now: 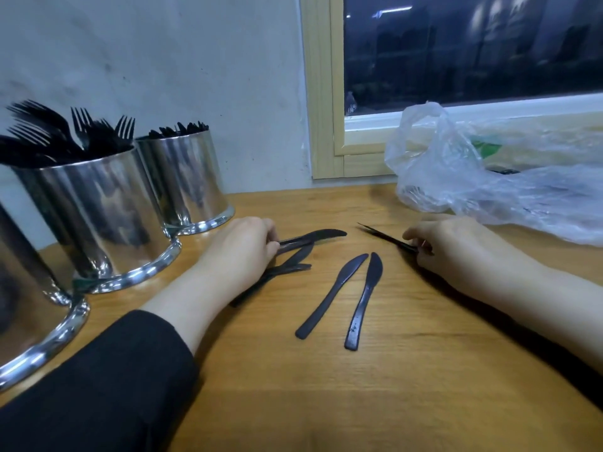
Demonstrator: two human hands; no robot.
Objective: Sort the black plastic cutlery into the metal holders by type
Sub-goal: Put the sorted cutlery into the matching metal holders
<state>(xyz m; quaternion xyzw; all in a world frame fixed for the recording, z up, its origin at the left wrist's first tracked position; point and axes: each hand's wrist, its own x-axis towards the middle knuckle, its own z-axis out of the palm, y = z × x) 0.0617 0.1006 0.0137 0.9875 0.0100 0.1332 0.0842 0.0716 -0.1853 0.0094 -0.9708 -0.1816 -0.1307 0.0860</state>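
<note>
Nearest the camera, a black sleeve (107,380) covers the left forearm, which runs up to the left hand (243,247) resting on the wooden table (408,386). Its fingers are curled around the handles of a small bundle of knives (295,252), the blades fanning out to the right. Across the table the right hand (447,244) pinches the handle of a single knife (385,238) between thumb and fingertips, its blade pointing up and left, lifted slightly or just at the surface; I cannot tell which. Between the hands two loose knives (354,295) lie flat, blades nearly touching at the top and handles spread toward the camera. At the left stand three metal holders: the middle holder (107,216) is packed with forks, the far holder (192,184) shows dark tips that are too small to name, and the near holder (29,305) is cut off by the frame, its contents hidden. A crumpled clear plastic bag (489,177) sits by the window. The step in hand looks like gathering knives; next, the single knife likely needs to join the bundle, the two loose ones want collecting, and the lot should go into whichever holder takes knives. No readable writing or brand shows, only a green patch inside the bag.
</note>
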